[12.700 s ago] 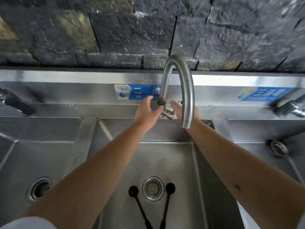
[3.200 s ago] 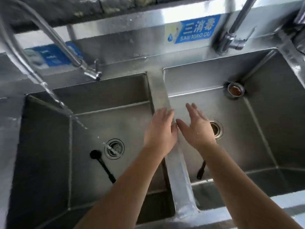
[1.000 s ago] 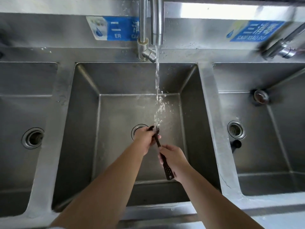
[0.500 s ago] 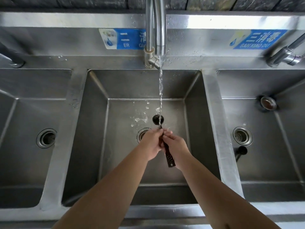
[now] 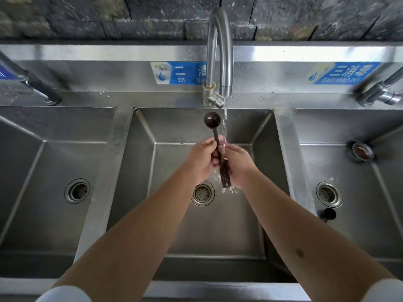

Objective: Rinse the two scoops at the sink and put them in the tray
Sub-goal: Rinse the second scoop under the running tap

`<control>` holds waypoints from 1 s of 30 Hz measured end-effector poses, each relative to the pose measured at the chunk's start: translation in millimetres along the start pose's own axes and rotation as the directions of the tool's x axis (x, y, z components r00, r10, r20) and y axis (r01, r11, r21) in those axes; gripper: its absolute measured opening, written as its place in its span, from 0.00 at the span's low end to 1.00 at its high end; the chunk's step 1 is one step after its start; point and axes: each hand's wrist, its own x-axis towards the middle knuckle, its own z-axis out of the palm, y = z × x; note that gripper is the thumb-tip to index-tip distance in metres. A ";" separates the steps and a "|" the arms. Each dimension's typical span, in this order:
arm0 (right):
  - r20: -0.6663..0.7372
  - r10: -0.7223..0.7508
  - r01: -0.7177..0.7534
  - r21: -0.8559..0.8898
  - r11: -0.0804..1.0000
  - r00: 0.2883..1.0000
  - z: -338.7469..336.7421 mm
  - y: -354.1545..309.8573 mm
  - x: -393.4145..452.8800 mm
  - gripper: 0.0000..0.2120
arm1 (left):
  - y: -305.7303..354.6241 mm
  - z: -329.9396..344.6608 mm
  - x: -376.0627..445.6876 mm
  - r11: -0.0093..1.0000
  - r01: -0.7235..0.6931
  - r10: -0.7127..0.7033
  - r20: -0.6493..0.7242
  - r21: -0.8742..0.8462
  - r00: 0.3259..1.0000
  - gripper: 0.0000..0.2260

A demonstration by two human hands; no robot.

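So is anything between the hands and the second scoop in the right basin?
Only the steel divider between basins. Both the left hand and right hand hold the first scoop; the second scoop lies uncovered by the right drain.

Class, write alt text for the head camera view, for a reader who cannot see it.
Two bare hands, left hand and right hand, hold a dark scoop by its handle under running water from the tap over the middle basin of a steel triple sink. A second scoop lies in the right basin.
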 end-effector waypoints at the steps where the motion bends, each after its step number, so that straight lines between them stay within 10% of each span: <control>1: 0.018 -0.024 0.024 0.014 1.000 1.000 4.4 -8.3 0.9 0.09 | 7.9 4.6 1.3 1.000 -0.019 0.019 0.013 0.004 1.000 0.15; 10: 0.053 -0.132 0.129 0.057 0.990 0.990 30.0 -47.3 1.9 0.07 | 52.7 23.8 7.1 0.992 -0.122 0.121 0.041 0.043 0.992 0.16; 18: -0.090 -0.042 0.006 -0.365 0.931 0.995 4.3 14.1 -11.6 0.03 | -2.1 -1.5 -3.3 0.998 0.056 -0.054 -0.045 0.024 0.998 0.10; 30: -0.137 0.287 -0.304 -0.128 0.944 0.948 -35.1 79.2 -75.1 0.08 | -68.2 -28.6 -38.2 0.972 0.235 -0.236 -0.039 -0.022 0.971 0.05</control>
